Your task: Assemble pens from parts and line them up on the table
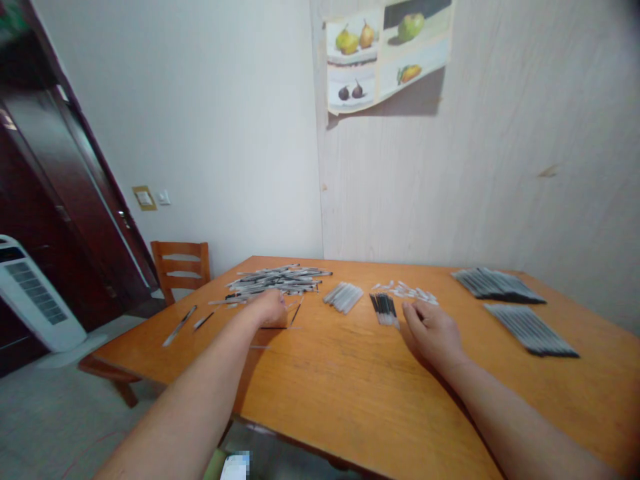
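Observation:
My left hand [273, 308] is closed at the near edge of a loose pile of thin pen parts [285, 277], clear with black pieces; whatever its fingers grip is hidden. Just right of it lies a thin dark stick like a pen refill [296, 313]. My right hand [433, 330] rests with curled fingers near the table, and I cannot make out anything in them. Left of that hand is a neat row of black-and-clear sticks [384, 309]. Small whitish pieces [407, 291] lie scattered behind it. Between my hands sits a bundle of clear tubes [343, 297].
Two neat rows of pens with black ends, a far one [497, 285] and a nearer one [531, 330], lie at the table's right. Single pens [180, 325] are at the left. The wooden table [340, 380] meets the wall; a chair [181, 267] stands beyond its left end.

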A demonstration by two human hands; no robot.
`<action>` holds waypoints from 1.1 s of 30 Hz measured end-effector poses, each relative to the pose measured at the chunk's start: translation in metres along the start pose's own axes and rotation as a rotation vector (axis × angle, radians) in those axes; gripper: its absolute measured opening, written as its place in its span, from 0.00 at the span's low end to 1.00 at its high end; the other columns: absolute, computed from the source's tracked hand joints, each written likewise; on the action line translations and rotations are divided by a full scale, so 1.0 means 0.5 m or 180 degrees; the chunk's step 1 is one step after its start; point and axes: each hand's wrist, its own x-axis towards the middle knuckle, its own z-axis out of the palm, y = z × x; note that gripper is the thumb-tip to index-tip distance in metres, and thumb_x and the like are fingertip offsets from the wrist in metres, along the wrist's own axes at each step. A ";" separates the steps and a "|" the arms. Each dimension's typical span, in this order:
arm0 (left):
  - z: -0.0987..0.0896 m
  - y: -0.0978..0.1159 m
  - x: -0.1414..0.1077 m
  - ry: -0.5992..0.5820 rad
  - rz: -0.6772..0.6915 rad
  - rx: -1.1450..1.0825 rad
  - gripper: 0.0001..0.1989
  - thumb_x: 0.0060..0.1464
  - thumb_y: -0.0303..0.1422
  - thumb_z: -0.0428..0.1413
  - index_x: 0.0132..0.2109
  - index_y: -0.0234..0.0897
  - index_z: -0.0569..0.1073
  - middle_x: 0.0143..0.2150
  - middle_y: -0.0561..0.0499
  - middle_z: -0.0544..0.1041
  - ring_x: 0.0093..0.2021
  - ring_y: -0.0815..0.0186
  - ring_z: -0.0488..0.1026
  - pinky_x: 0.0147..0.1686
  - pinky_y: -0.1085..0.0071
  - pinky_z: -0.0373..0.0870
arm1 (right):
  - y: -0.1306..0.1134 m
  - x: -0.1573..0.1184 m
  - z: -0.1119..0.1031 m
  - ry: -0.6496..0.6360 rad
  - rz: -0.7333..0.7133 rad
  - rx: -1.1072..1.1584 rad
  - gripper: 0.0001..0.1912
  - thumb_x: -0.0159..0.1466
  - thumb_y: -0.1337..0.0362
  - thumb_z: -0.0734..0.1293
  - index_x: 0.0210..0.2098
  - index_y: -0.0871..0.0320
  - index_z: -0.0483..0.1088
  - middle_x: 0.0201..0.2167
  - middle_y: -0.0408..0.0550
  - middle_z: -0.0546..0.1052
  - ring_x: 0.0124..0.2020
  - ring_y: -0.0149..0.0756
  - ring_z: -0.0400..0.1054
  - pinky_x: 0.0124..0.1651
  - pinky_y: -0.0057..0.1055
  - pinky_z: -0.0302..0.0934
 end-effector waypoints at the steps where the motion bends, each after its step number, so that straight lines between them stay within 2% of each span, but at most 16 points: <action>1: -0.004 0.017 0.005 0.0005 0.0125 0.0063 0.07 0.43 0.34 0.58 0.22 0.38 0.70 0.20 0.52 0.70 0.28 0.62 0.69 0.30 0.71 0.61 | -0.001 0.000 0.000 -0.0008 -0.0005 -0.0015 0.22 0.68 0.53 0.55 0.20 0.55 0.58 0.20 0.44 0.67 0.25 0.34 0.60 0.30 0.31 0.48; 3: -0.010 0.058 0.012 0.0043 0.0385 0.0115 0.05 0.46 0.31 0.56 0.24 0.37 0.71 0.23 0.51 0.72 0.29 0.62 0.70 0.30 0.71 0.61 | -0.003 0.000 0.000 -0.0026 0.0017 -0.0031 0.22 0.68 0.53 0.54 0.20 0.55 0.58 0.21 0.44 0.67 0.26 0.34 0.61 0.30 0.31 0.49; 7: -0.010 0.158 0.007 0.0311 0.1002 0.0085 0.06 0.52 0.30 0.52 0.35 0.37 0.74 0.35 0.49 0.77 0.36 0.63 0.71 0.33 0.72 0.62 | -0.007 0.000 -0.003 -0.0069 0.0152 -0.0018 0.22 0.68 0.53 0.54 0.21 0.55 0.60 0.22 0.45 0.68 0.27 0.35 0.62 0.31 0.31 0.51; 10: 0.004 0.237 -0.025 0.0420 0.1429 0.0078 0.07 0.55 0.31 0.52 0.39 0.38 0.74 0.39 0.49 0.78 0.40 0.64 0.71 0.37 0.72 0.62 | -0.011 0.001 -0.005 -0.0088 0.0157 0.0156 0.21 0.68 0.53 0.54 0.26 0.55 0.67 0.27 0.48 0.73 0.31 0.37 0.66 0.36 0.32 0.56; 12: 0.020 0.283 -0.055 0.0445 0.1880 0.0192 0.08 0.56 0.31 0.51 0.40 0.39 0.74 0.39 0.48 0.78 0.39 0.63 0.72 0.36 0.70 0.62 | -0.016 0.002 -0.006 -0.0094 0.0016 0.0354 0.19 0.69 0.54 0.55 0.35 0.56 0.72 0.34 0.50 0.77 0.38 0.39 0.68 0.42 0.32 0.58; 14: 0.040 0.320 -0.084 0.0455 0.2303 0.0415 0.09 0.58 0.30 0.49 0.39 0.39 0.74 0.38 0.47 0.78 0.39 0.61 0.73 0.35 0.69 0.62 | -0.023 0.002 -0.006 -0.0201 -0.0146 0.0495 0.19 0.69 0.55 0.54 0.42 0.56 0.73 0.40 0.51 0.78 0.43 0.40 0.69 0.45 0.32 0.58; 16: 0.060 0.346 -0.106 0.0457 0.2665 0.0530 0.09 0.59 0.30 0.49 0.40 0.40 0.74 0.39 0.47 0.78 0.39 0.60 0.73 0.37 0.68 0.63 | -0.029 0.001 -0.006 -0.0474 -0.0227 0.0507 0.20 0.70 0.56 0.53 0.41 0.56 0.73 0.39 0.51 0.78 0.42 0.39 0.69 0.44 0.31 0.58; 20: 0.092 0.361 -0.124 0.0559 0.3000 0.0711 0.09 0.61 0.30 0.48 0.40 0.39 0.73 0.40 0.46 0.77 0.40 0.59 0.73 0.37 0.66 0.65 | -0.039 -0.003 -0.007 -0.0865 -0.0234 0.0315 0.21 0.69 0.57 0.53 0.32 0.57 0.73 0.33 0.49 0.78 0.35 0.37 0.69 0.38 0.29 0.55; 27: 0.116 0.333 -0.137 0.0802 0.2991 0.0589 0.09 0.61 0.29 0.48 0.43 0.39 0.72 0.44 0.45 0.75 0.44 0.60 0.71 0.41 0.66 0.66 | -0.052 -0.006 -0.015 -0.1110 -0.0092 -0.0106 0.18 0.66 0.57 0.57 0.25 0.57 0.70 0.26 0.46 0.76 0.28 0.33 0.65 0.30 0.28 0.47; 31: 0.108 0.303 -0.144 0.1087 0.2819 0.0321 0.09 0.61 0.31 0.49 0.46 0.40 0.71 0.47 0.46 0.73 0.49 0.61 0.69 0.47 0.66 0.66 | -0.049 0.001 -0.019 -0.0927 0.0371 -0.0530 0.19 0.66 0.54 0.56 0.28 0.56 0.72 0.28 0.48 0.77 0.29 0.35 0.66 0.29 0.29 0.46; 33: 0.101 0.282 -0.140 0.1155 0.2645 0.0258 0.09 0.62 0.32 0.49 0.45 0.41 0.72 0.46 0.46 0.74 0.47 0.61 0.70 0.45 0.66 0.66 | -0.043 0.006 -0.019 -0.0940 0.0647 -0.0734 0.21 0.66 0.52 0.55 0.30 0.55 0.73 0.30 0.50 0.77 0.31 0.38 0.68 0.29 0.30 0.48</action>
